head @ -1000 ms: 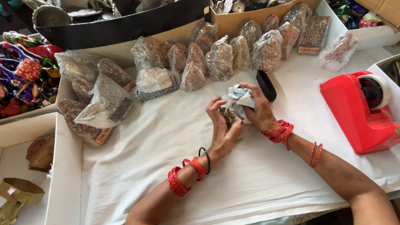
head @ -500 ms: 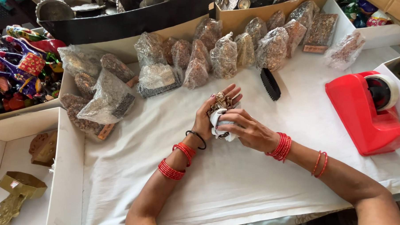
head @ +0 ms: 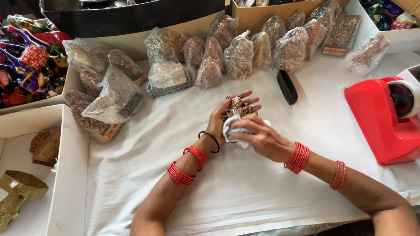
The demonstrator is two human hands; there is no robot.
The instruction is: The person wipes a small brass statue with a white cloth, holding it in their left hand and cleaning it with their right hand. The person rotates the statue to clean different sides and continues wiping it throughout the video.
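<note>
My left hand [head: 221, 116] lies palm up over the white table cover [head: 249, 186] and holds a small brass ornament [head: 236, 107] in its fingers. My right hand [head: 262, 138] grips a bunched white cloth [head: 232, 128] and presses it against the lower side of the ornament. Both wrists carry red bangles, and a black band circles the left wrist. A black brush [head: 287, 87] lies on the cover just right of and beyond my hands.
Clear bags of small metal pieces [head: 238, 54] stand in a row at the back. A red tape dispenser [head: 390, 121] sits at the right. At the left, a white box [head: 58, 183] holds brass pieces, beside a tray of colourful figures [head: 19, 64].
My hands came down and toward me from near the brush. The left palm turned up with the ornament in it, and the right hand with the cloth now works on its lower side.
</note>
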